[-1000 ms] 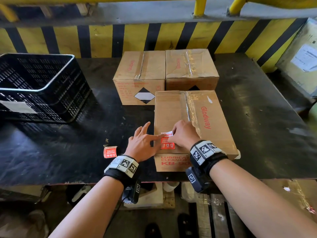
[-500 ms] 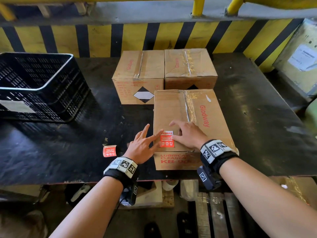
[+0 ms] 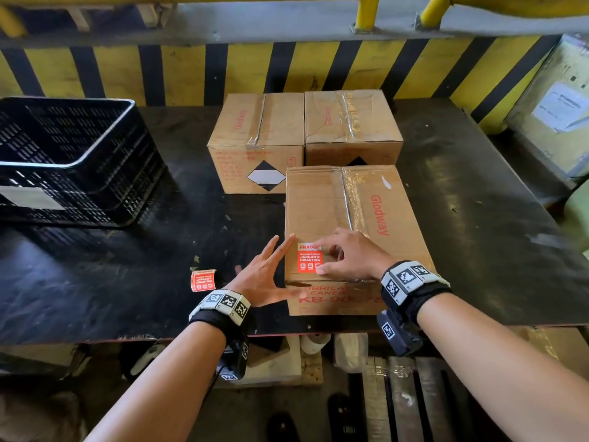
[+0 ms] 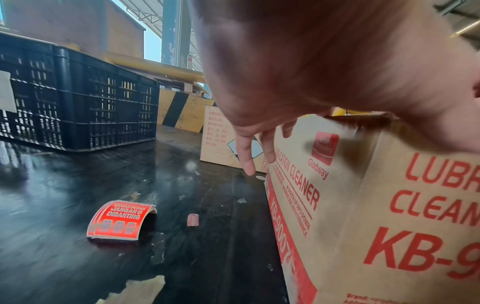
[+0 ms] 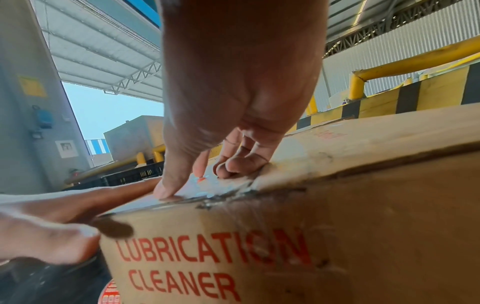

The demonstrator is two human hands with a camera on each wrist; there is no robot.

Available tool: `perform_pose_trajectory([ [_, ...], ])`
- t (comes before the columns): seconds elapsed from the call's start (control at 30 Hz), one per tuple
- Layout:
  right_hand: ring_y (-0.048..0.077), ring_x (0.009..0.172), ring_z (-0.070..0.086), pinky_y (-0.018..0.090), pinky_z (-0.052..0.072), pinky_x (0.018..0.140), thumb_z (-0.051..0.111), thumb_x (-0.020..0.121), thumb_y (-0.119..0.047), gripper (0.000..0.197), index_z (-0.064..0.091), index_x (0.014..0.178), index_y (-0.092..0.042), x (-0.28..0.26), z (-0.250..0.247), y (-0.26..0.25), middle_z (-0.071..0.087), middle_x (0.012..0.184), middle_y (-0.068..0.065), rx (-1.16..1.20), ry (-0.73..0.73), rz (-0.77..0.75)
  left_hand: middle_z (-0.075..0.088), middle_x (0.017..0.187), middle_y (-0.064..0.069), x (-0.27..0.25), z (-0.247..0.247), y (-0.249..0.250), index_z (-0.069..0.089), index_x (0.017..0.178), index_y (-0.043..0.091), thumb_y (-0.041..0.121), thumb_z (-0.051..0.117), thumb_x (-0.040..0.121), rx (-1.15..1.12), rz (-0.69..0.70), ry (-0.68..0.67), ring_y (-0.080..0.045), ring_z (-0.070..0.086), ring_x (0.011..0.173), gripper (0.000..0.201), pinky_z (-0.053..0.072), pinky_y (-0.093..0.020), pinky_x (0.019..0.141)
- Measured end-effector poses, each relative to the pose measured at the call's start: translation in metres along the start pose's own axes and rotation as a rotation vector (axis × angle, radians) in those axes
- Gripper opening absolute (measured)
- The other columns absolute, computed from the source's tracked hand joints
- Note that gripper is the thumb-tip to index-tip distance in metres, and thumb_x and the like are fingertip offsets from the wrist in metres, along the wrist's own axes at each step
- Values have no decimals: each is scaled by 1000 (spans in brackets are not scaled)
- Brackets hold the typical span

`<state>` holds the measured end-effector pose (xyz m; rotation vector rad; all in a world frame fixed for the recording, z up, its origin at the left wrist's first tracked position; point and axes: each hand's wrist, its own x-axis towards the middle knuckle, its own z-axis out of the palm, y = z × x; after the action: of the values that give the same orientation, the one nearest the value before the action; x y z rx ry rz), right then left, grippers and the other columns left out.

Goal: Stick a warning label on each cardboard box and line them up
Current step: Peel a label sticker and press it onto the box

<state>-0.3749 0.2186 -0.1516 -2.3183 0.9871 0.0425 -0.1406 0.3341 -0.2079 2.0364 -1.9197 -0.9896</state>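
The right hand (image 3: 352, 255) rests on the near box (image 3: 357, 215), thumb and forefinger spread, pressing the red label (image 3: 309, 257) at its near left corner. The left hand (image 3: 266, 277), fingers splayed straight, touches the box's left edge, grasping nothing.

The head view looks down and forward from above the near edge of the table (image 3: 95, 282), both forearms entering from the bottom of the frame. The left wrist view sits low, just off the tabletop, facing along the fingers past the box (image 4: 363, 205) corner at the right of the frame (very close, lettering filling it). The right wrist view looks up along the same box's front face. All three share that box; the crate (image 4: 78, 102) appears in each.
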Motion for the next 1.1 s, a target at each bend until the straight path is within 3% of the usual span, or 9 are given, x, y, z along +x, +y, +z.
perform_pose_trajectory([
  [0.07, 14, 110, 59, 37, 54, 97, 73, 92, -45, 63, 51, 150, -33, -1, 1, -2, 56, 123, -3, 12, 21, -55, -18, 172, 14, 3, -1, 1, -23, 151, 61, 82, 75, 64, 32, 17, 19, -35, 13, 159, 133, 28, -69, 119],
  [0.13, 20, 132, 54, 43, 48, 111, 63, 99, -44, 64, 42, 156, -28, 1, 4, -4, 52, 144, -2, -16, 75, -128, -19, 171, 14, 8, -3, 3, -22, 158, 49, 73, 82, 65, 51, 33, 41, -31, 13, 159, 141, 29, -62, 122],
  [0.2, 18, 157, 20, 45, 18, 127, 48, 104, -51, 70, 21, 164, -27, 4, 9, -7, 23, 170, -6, -166, 39, -184, -20, 171, 15, 12, -4, 5, -21, 160, 41, 70, 85, 64, 60, 47, 56, -27, 14, 159, 146, 28, -57, 124],
  [0.23, 14, 160, 3, 45, 5, 128, 40, 105, -56, 74, 11, 166, -27, 5, 12, -8, 7, 173, -8, -259, -16, -200, -20, 171, 15, 13, -3, 4, -21, 160, 40, 69, 86, 64, 61, 51, 60, -27, 14, 158, 147, 28, -56, 125],
  [0.3, 13, 158, -11, 49, -7, 128, 26, 103, -66, 79, -3, 165, -27, 5, 20, -7, -10, 171, -9, -388, -126, -206, -20, 171, 14, 14, 1, 2, -22, 160, 38, 68, 86, 65, 61, 60, 74, -25, 15, 158, 148, 28, -53, 125],
  [0.5, 16, 157, -20, 52, -10, 128, 13, 97, -79, 92, -24, 161, -23, -5, 43, 0, -25, 169, -3, -522, -165, -231, -19, 172, 12, 15, 6, -2, -20, 162, 34, 64, 85, 69, 64, 80, 102, -23, 18, 157, 144, 29, -50, 125],
  [0.8, 16, 158, -20, 49, -8, 129, 20, 101, -74, 94, -17, 162, -14, -36, 57, -9, -21, 170, 4, -527, -155, -297, -17, 172, 12, 15, 7, -2, -19, 162, 35, 63, 87, 68, 69, 82, 133, -27, 25, 155, 144, 36, -56, 120],
  [0.97, 15, 158, -19, 45, -6, 130, 23, 103, -69, 90, -14, 163, -14, -47, 63, -11, -17, 171, 4, -482, -154, -318, -16, 173, 7, 14, 8, 0, -16, 164, 30, 59, 87, 70, 54, 103, 136, -30, 28, 153, 142, 33, -49, 121],
  [1.1, 13, 157, -11, 39, -10, 126, 34, 105, -62, 78, 7, 166, -21, -46, 48, -18, 1, 174, -2, -308, -128, -268, -15, 173, 7, 15, 8, 0, -16, 163, 31, 57, 88, 71, 47, 93, 137, -29, 27, 153, 142, 33, -50, 122],
])
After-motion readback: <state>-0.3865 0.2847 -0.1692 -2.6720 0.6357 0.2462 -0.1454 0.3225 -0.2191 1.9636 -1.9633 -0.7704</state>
